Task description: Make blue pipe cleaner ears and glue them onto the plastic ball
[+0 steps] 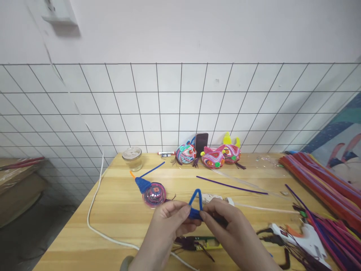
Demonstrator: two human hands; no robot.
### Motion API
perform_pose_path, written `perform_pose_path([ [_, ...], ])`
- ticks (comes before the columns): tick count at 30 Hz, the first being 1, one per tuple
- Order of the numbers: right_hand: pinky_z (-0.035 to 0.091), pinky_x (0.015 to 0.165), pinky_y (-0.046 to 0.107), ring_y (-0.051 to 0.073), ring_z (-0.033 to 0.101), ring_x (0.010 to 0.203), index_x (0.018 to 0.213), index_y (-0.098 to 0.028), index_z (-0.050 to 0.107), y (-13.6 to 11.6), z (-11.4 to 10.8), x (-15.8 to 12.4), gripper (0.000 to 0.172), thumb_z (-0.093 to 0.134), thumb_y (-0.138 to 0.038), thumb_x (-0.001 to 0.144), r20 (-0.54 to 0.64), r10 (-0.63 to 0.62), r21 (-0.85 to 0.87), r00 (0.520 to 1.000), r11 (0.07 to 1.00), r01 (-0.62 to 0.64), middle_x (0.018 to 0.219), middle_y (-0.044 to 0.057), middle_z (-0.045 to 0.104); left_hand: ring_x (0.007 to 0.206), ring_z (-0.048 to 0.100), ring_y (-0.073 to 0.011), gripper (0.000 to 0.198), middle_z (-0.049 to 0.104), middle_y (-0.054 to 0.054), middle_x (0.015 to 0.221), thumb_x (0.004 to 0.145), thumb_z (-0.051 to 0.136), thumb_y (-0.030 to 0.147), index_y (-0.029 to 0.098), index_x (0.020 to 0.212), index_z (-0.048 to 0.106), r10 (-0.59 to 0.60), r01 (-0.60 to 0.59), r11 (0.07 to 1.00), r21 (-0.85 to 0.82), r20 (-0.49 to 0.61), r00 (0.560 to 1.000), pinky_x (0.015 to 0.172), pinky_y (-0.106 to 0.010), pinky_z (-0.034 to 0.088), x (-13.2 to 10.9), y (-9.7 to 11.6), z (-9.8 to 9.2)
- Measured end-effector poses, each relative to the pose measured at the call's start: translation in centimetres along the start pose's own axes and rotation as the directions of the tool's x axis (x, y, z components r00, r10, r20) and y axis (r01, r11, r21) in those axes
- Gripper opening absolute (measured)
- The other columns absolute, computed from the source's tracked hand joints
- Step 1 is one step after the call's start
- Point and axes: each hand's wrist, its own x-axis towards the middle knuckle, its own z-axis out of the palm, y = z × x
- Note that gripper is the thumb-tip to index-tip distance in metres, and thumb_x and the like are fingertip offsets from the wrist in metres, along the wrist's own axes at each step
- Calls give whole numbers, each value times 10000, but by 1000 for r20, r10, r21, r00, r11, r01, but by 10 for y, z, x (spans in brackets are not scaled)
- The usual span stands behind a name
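One blue fuzzy strip point(194, 213), bent into a peak, is pinched between the fingertips of the left hand point(170, 224) and right hand point(234, 222) above the table point(113, 210). Print on the marker point(166, 153) is too small to read. The fingers partly hide the strip's base; the picture's edge cuts off the purple strands point(329, 229).

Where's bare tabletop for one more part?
Best: tabletop between the white cord and the domed disc, left of the left hand. Another patch: near-left corner, outside the cord. Crowded: right side, with the glue gun and colored strips; also below the blue piece, where dark strands lie.
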Motion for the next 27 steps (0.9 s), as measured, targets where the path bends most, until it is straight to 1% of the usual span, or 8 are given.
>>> perform_pose_path([
  [5,409,534,233,146,511,591,662,-188,597,2,-1,0,221,476,-244,838,9,-25,28,1000,999,25,617,8,564,559,661,-149,230,720,-78,643,574,789,270,103,683,673,-6,7,1000,25,-26,1000,545,-208,512,2,-1,-2],
  [8,417,569,243,153,527,627,712,-190,620,1,-3,0,212,463,-231,848,46,-20,64,999,998,17,655,16,588,543,660,-151,240,722,-74,631,551,800,263,113,678,663,2,-1,1000,25,-46,999,527,-210,506,3,-2,-3],
  [11,420,590,246,158,534,652,755,-198,638,0,-7,0,201,463,-223,851,86,-32,86,996,996,25,675,17,599,527,655,-146,238,718,-65,609,545,801,267,114,662,662,9,-8,999,40,-39,999,518,-208,502,4,-2,-5],
  [16,413,586,240,155,520,638,751,-203,641,-1,-11,0,218,460,-254,861,103,-58,94,993,994,49,650,10,578,488,637,-139,259,708,-59,577,529,804,291,116,659,666,10,-7,996,85,-29,1000,502,-215,493,5,1,-6],
  [21,414,616,240,152,525,658,737,-204,632,-1,-12,-1,208,468,-237,859,124,-51,115,991,993,36,681,9,598,499,635,-137,233,708,-59,573,554,787,292,121,658,668,12,-10,994,113,-14,1000,509,-211,494,4,3,-5],
  [27,411,598,230,146,532,655,750,-201,616,-4,-14,-2,212,449,-238,875,151,-45,127,987,992,26,690,7,594,499,626,-135,246,701,-62,584,567,779,305,114,676,670,12,-13,990,143,6,1000,503,-213,487,3,4,-6],
])
